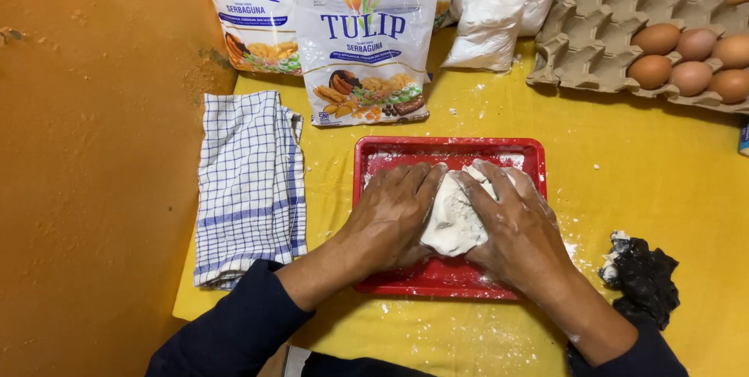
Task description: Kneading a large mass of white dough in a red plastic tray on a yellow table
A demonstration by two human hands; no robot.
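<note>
Dough [452,217] upright between hands, left [394,213], right [519,225].

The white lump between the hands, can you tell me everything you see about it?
The dough is a soft-looking, off-white lump with a floury, slightly creased surface. It sits in a red tray on the yellow table. The left hand presses its left side and the right hand covers its right side, so only the middle shows. Flour dusts the tray around it.
</note>
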